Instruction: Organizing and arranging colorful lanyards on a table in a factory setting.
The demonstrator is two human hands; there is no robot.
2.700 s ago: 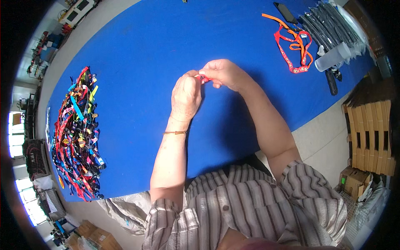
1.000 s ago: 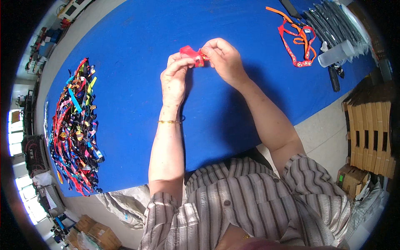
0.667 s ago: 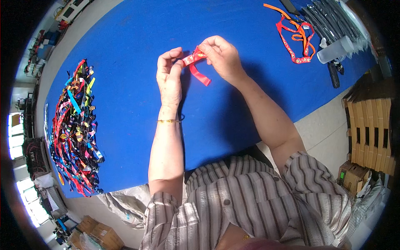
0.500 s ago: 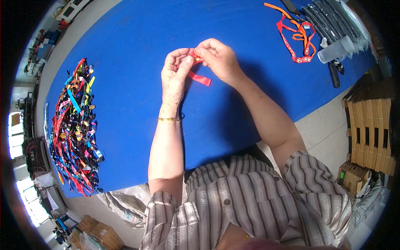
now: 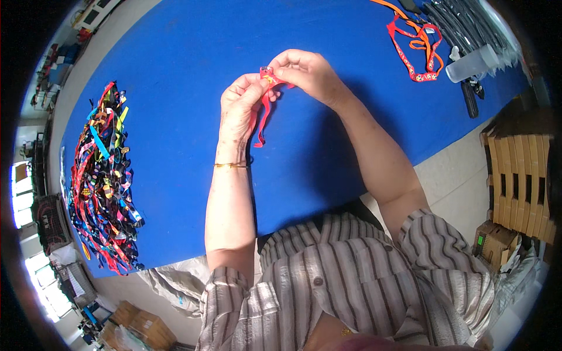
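Both my hands are raised over the blue-covered table, pinching a red printed strap [image 5: 265, 111] with yellow markings. My left hand [image 5: 237, 114] is closed, with thumb and fingers on one side of it. The fingers of my right hand [image 5: 310, 73] pinch the strap from the other side, close to the left fingertips. A small shiny bit [image 5: 267, 69] shows at the top of the strap, too small to make out. One loose end dangles below the fingers, its tip bent. Part of the strap is hidden behind my fingers.
A long heap of colourful straps [image 5: 105, 181] lies along the table's left side. At the far right are a red and orange strap set [image 5: 415, 78], black items in clear plastic [image 5: 468, 29], a translucent bottle [image 5: 471, 64] and a black folded umbrella-like object [image 5: 469, 100].
My hands have risen slightly away from me, the left also shifting left. The strap has been turned: its loose end now hangs toward me instead of pointing right, and the shiny bit shows.
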